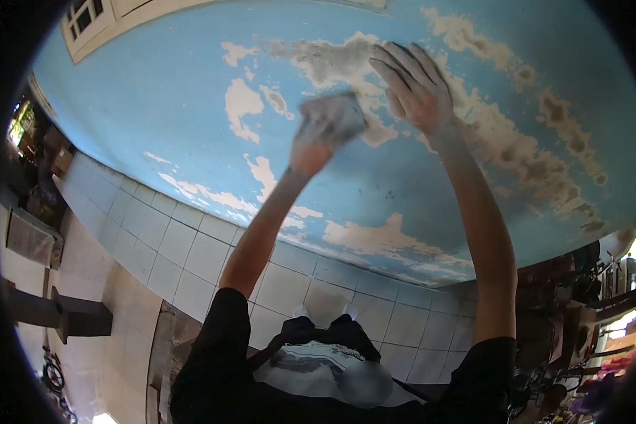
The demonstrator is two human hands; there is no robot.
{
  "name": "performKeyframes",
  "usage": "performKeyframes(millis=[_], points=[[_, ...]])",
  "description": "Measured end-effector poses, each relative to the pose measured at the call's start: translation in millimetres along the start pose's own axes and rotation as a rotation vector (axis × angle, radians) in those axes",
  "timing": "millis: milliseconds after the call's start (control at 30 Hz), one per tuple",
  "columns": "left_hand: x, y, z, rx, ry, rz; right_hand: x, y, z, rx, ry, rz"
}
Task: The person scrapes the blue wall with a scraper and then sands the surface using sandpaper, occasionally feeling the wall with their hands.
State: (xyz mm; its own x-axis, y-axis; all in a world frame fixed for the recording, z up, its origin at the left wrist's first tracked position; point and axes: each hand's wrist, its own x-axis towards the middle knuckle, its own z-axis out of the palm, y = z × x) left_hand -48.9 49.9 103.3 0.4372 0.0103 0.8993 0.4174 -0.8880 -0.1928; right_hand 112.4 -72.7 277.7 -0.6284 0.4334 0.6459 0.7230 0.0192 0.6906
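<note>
In front of me is a blue wall with ragged patches of peeled paint that bare a pale, partly grey surface. My left hand, smeared by motion, is on a dark grey sheet of sandpaper against the wall, left of a bare patch. Its fingers are hard to make out singly. To the right, my right hand lies flat on the wall with fingers stretched out, holding nothing. It covers the right end of a large bare patch. Greyish dust coats both hands.
A tiled floor runs along the foot of the wall, with my feet on it. A window frame is at the upper left. Dark furniture stands at the left, and cluttered items are at the right.
</note>
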Motion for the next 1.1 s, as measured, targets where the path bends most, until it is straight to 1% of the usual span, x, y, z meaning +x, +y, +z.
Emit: performKeyframes(millis=[67, 100, 133, 167, 200, 233, 267, 300, 333, 400, 433, 467, 500, 533, 600, 633, 667, 700, 733, 767, 800, 833, 867, 933, 967, 1000, 1067, 1100], points=[[46.7, -23.2, -30.5, -0.204, 0.228, -0.316, 2.7, 2.6, -2.8, 0.083, 0.082, 0.043], [62.3, -39.1, -36.7, -0.283, 0.218, -0.438, 0.4, 2.9, -3.3, 0.083, 0.075, 0.053], [70.8, -50.2, -36.8, -0.36, 0.204, -0.561, -2.7, 2.9, -4.3, 0.101, 0.111, 0.079], [67.3, -41.7, -21.4, -0.199, 0.223, -0.534, -5.2, 2.5, -5.6, 0.122, 0.148, 0.102], [61.4, -19.0, -24.2, -0.159, 0.185, -0.356, -7.7, 1.2, -6.5, 0.122, 0.151, 0.101], [42.0, 0.4, -12.4, -0.009, 0.035, -0.242, -10.3, 0.1, -7.2, 0.168, 0.165, 0.124], [29.4, 28.4, -17.1, 0.133, -0.451, -0.217, -11.1, 0.7, -8.3, 0.211, 0.182, 0.148], [-9.0, 36.9, -2.5, -0.308, -0.294, -0.159, -12.5, 0.8, -12.4, 0.208, 0.187, 0.148], [-6.3, 29.6, -6.1, -0.308, -0.295, -0.16, -15.0, 1.4, -17.9, 0.219, 0.159, 0.148], [14.0, 8.0, -10.2, -0.048, -0.219, -0.082, -22.4, 7.7, -23.0, 0.234, 0.126, 0.144], [47.8, -5.8, -24.9, -0.184, 0.104, -0.211, -27.3, 11.4, -23.7, 0.226, 0.131, 0.157], [67.0, -24.0, -25.3, -0.319, 0.187, -0.346, -30.0, 13.2, -23.1, 0.219, 0.137, 0.172], [83.3, -32.7, -27.1, -0.259, 0.202, -0.346, -30.2, 13.6, -22.5, 0.223, 0.134, 0.176], [87.5, -32.9, -29.6, -0.2, 0.208, -0.354, -31.7, 11.0, -24.3, 0.205, 0.128, 0.175], [55.3, 5.7, -17.6, -0.016, -0.007, -0.275, -26.9, 14.7, -23.0, 0.168, 0.15, 0.159], [19.8, 24.3, -12.3, -0.082, -0.165, -0.19, -26.9, 13.5, -24.9, 0.178, 0.126, 0.17], [-7.6, 29.0, 0.1, -0.225, -0.125, -0.206, -30.3, 8.4, -27.8, 0.201, 0.085, 0.187], [-5.9, 19.2, -3.0, -0.287, -0.147, -0.184, -30.9, 8.4, -27.9, 0.195, 0.08, 0.186], [4.3, 9.3, -7.6, -0.35, -0.167, -0.166, -30.5, 9.3, -27.7, 0.175, 0.068, 0.184], [28.5, -0.2, -17.3, -0.354, -0.172, -0.173, -31.0, 6.8, -26.9, 0.164, 0.055, 0.188], [62.5, -14.9, -30.9, -0.244, 0.009, -0.206, -31.3, 6.1, -25.2, 0.173, 0.052, 0.19], [79.9, -23.5, -36.9, -0.131, 0.19, -0.23, -31.2, 7.5, -23.2, 0.162, 0.072, 0.186], [74.4, -19.8, -31.3, -0.133, 0.185, -0.232, -32.4, 8.1, -22.7, 0.15, 0.089, 0.182], [49.9, -0.3, -13.3, -0.167, 0.074, -0.229, -35.3, 4.3, -23.9, 0.158, 0.081, 0.182], [32.0, 22.4, -20.0, -0.007, -0.333, -0.234, -32.0, 8.8, -22.0, 0.141, 0.094, 0.173], [-9.6, 31.4, -4.3, -0.267, -0.252, -0.189, -31.1, 9.1, -22.0, 0.13, 0.098, 0.175], [-8.8, 18.9, -2.3, -0.286, -0.231, -0.149, -31.4, 7.3, -23.8, 0.129, 0.041, 0.178], [7.5, 14.9, -8.3, -0.288, -0.233, -0.157, -32.3, 6.6, -24.7, 0.135, 0.036, 0.174]])
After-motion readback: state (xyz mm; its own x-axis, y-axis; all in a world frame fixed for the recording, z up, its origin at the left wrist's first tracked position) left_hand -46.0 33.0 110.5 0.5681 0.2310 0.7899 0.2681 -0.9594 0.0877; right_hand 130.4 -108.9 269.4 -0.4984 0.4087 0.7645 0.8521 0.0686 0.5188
